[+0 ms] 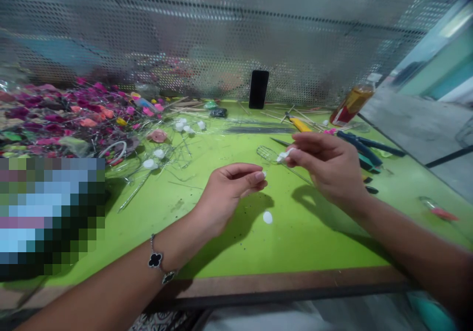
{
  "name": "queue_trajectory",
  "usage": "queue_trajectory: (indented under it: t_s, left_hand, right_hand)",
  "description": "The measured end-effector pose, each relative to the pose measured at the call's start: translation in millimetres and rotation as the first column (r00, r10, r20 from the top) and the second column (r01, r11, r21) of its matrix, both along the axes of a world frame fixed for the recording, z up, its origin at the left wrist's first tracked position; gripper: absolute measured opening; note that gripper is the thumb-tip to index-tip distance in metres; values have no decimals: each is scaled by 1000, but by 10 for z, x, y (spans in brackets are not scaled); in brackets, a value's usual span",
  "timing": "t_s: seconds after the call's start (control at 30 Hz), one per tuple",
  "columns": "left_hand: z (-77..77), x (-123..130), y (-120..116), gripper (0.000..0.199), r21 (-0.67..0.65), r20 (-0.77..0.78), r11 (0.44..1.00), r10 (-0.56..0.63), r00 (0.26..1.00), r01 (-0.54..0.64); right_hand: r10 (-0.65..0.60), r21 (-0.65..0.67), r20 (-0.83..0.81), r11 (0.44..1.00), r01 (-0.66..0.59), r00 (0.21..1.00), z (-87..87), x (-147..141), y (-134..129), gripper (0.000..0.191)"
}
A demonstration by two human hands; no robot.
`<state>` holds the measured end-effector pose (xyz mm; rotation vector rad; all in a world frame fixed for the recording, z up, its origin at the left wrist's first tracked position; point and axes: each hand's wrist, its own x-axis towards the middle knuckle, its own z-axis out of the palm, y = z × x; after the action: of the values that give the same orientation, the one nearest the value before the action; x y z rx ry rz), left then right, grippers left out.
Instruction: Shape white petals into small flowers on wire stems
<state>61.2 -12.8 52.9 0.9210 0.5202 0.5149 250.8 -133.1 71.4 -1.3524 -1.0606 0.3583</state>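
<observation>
Head view, left to right: pink fabric flowers [74,119] heaped on the green counter [314,242], with white blobs [150,163] on wires nearby. Left hand [229,195] pinched shut, a white speck [263,174] at its fingertips, too small to tell if held. White dab [267,217] lies on the counter between the hands. Right hand [328,168] pinches a white wad [284,155] at the base of a wire loop [266,153]. Blue-handled pliers [360,148] lie beyond. Risk: a slackened pinch could drop the wad; loose wires could snag the loop.
</observation>
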Motion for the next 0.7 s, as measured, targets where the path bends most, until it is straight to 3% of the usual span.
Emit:
queue_trajectory:
  t_s: [0.1,0.2,0.3,0.4,0.53,0.63,0.7]
  left_hand:
    - [-16,3,11,27,-10,-6,1000,9,1000,-9]
    - [-21,-3,28,25,3,-5,1000,4,1000,-4]
    - [-17,-18,26,25,48,-4,998,-32,999,32]
    - [-11,-21,-6,29,87,-26,993,-75,997,77]
    - [-5,-7,-51,27,117,-39,990,-74,997,78]
    - [9,-12,-50,21,151,-38,984,-90,995,95]
    - [21,-23,-38,18,169,-43,981,-94,995,100]
  right_hand:
    - [50,-60,-184,996,-62,982,-32,104,38,23]
    - [138,-109,-201,981,-162,970,-68,105,59,27]
    - [193,-153,-109,966,-208,975,-78,44,40,29]
    - [159,-124,111,982,-145,981,-78,-21,5,26]
    - [141,-36,466,989,-140,874,-87,-83,-17,9]
    - [155,-11,516,985,-175,842,-85,-113,-16,12]
    - [164,-44,431,986,-161,887,-72,-101,-11,9]
